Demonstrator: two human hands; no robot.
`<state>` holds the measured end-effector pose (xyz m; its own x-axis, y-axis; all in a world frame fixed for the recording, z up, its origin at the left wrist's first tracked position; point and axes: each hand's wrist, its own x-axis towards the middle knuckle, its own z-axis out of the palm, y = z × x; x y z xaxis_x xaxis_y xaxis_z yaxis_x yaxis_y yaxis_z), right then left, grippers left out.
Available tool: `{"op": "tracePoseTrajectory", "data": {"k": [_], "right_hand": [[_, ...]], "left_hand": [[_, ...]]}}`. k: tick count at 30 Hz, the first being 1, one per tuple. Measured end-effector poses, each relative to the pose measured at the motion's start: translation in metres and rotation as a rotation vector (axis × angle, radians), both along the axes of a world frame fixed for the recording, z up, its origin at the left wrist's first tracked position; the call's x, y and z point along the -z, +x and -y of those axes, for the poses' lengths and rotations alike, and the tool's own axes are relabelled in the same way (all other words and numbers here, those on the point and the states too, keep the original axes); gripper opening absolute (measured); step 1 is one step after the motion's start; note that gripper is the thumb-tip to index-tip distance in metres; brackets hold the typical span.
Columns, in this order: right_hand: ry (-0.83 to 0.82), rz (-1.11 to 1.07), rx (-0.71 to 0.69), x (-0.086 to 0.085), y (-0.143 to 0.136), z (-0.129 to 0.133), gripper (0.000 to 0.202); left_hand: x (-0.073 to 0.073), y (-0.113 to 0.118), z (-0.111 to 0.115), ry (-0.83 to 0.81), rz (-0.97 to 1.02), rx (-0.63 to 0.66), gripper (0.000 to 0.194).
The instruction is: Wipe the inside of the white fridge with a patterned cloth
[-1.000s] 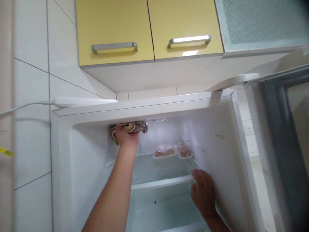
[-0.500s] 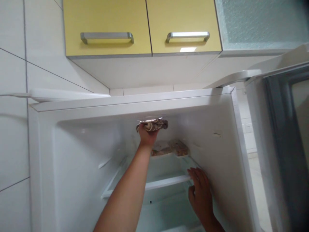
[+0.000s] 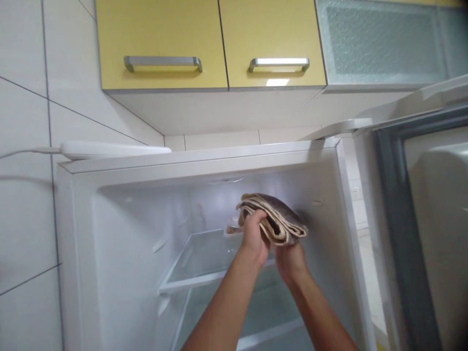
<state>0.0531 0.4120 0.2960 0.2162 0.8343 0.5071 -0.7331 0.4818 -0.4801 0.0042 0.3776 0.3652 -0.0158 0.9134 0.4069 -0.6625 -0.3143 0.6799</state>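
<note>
A folded brown-and-cream cloth [image 3: 278, 217] is held up inside the open fridge [image 3: 120, 243], above the top glass shelf [image 3: 204, 253]. My left hand [image 3: 255, 239] grips its near left edge, thumb on top and the other fingers hidden beneath. From below, my right hand [image 3: 291, 261] has hold of the cloth's right part; its fingers are mostly covered by the folds. A packaged food item [image 3: 233, 229] shows partly at the back of the shelf, behind my left hand.
The fridge door [image 3: 435, 219] stands swung out on the right. Yellow cabinets [image 3: 161, 29] with metal handles hang above, beside a frosted-glass cabinet [image 3: 383, 44]. A white device with a cord [image 3: 113, 148] lies on the fridge's top left. A lower glass shelf [image 3: 270, 292] is also visible.
My left hand has drawn the cloth nearer and to the right, away from the fridge's back wall. My right hand has left the shelf's right side and come up under the cloth.
</note>
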Motion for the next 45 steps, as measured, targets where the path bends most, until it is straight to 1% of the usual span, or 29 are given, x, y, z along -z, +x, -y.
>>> {"op": "tracePoseTrajectory", "data": {"k": [2,4,5,6,7,8,9,10,12,13,14,15,16,18,20,22,25,27,31,33,35,37,40,43,45], "right_hand": [[0.024,-0.071,-0.106,-0.013,0.002,-0.003,0.038],[0.014,-0.127,-0.234,-0.017,0.006,-0.005,0.037],[0.004,-0.157,-0.307,-0.018,0.008,-0.006,0.038],[-0.005,-0.178,-0.367,-0.019,0.009,-0.008,0.038],[-0.009,-0.188,-0.404,-0.021,0.009,-0.008,0.040],[-0.006,-0.192,-0.426,-0.024,0.009,-0.009,0.040],[0.004,-0.200,-0.435,-0.029,0.009,-0.008,0.041],[0.020,-0.214,-0.435,-0.036,0.009,-0.005,0.041],[0.071,-0.257,-0.425,-0.052,0.009,0.005,0.040],[0.102,-0.284,-0.418,-0.062,0.009,0.013,0.040],[0.138,-0.310,-0.410,-0.072,0.009,0.022,0.039],[0.179,-0.332,-0.400,-0.083,0.010,0.031,0.039],[0.219,-0.348,-0.394,-0.094,0.010,0.040,0.039],[0.278,-0.367,-0.391,-0.114,0.011,0.051,0.038],[0.291,-0.384,-0.390,-0.131,0.010,0.049,0.039],[0.293,-0.388,-0.380,-0.142,0.007,0.032,0.042],[0.297,-0.365,-0.371,-0.149,-0.003,-0.016,0.050],[0.249,-0.372,-0.384,-0.149,-0.010,-0.054,0.052],[0.163,-0.376,-0.418,-0.150,-0.029,-0.123,0.057],[0.145,-0.357,-0.402,-0.150,-0.037,-0.148,0.059],[0.137,-0.342,-0.378,-0.149,-0.044,-0.165,0.059],[0.123,-0.360,-0.361,-0.146,-0.050,-0.175,0.059],[0.070,-0.426,-0.350,-0.141,-0.054,-0.175,0.058],[0.048,-0.463,-0.320,-0.134,-0.046,-0.161,0.052],[0.087,-0.450,-0.312,-0.128,-0.034,-0.143,0.048]], "left_hand": [[0.013,-0.014,0.001,-0.016,-0.003,-0.018,0.021],[0.025,-0.035,0.000,-0.011,-0.056,-0.006,0.023],[0.029,-0.047,-0.001,-0.011,-0.123,-0.007,0.023],[0.034,-0.061,-0.001,-0.004,-0.236,-0.031,0.023],[0.037,-0.077,-0.002,-0.005,-0.388,-0.091,0.023],[0.041,-0.093,-0.002,-0.009,-0.550,-0.203,0.021],[0.045,-0.109,-0.002,-0.013,-0.710,-0.361,0.018],[0.049,-0.126,0.000,-0.016,-0.861,-0.553,0.014],[0.059,-0.159,0.005,0.047,-1.197,-0.936,0.020],[0.065,-0.172,0.009,0.061,-1.337,-1.105,0.022],[0.072,-0.184,0.014,0.062,-1.472,-1.215,0.026],[0.079,-0.192,0.019,0.058,-1.576,-1.292,0.029],[0.086,-0.198,0.024,0.055,-1.655,-1.341,0.031],[0.102,-0.204,0.031,0.067,-1.733,-1.397,0.033],[0.118,-0.205,0.035,0.120,-1.724,-1.472,0.033],[0.133,-0.208,0.036,0.213,-1.673,-1.561,0.031],[0.151,-0.215,0.033,0.366,-1.613,-1.614,0.031],[0.157,-0.219,0.032,0.419,-1.601,-1.611,0.032],[0.159,-0.221,0.032,0.415,-1.610,-1.585,0.033],[0.157,-0.219,0.034,0.391,-1.613,-1.560,0.033],[0.156,-0.217,0.036,0.369,-1.616,-1.529,0.033],[0.155,-0.216,0.038,0.355,-1.632,-1.501,0.033],[0.155,-0.215,0.041,0.343,-1.665,-1.502,0.034],[0.155,-0.215,0.041,0.347,-1.703,-1.531,0.034],[0.155,-0.215,0.040,0.376,-1.734,-1.562,0.033]]}}
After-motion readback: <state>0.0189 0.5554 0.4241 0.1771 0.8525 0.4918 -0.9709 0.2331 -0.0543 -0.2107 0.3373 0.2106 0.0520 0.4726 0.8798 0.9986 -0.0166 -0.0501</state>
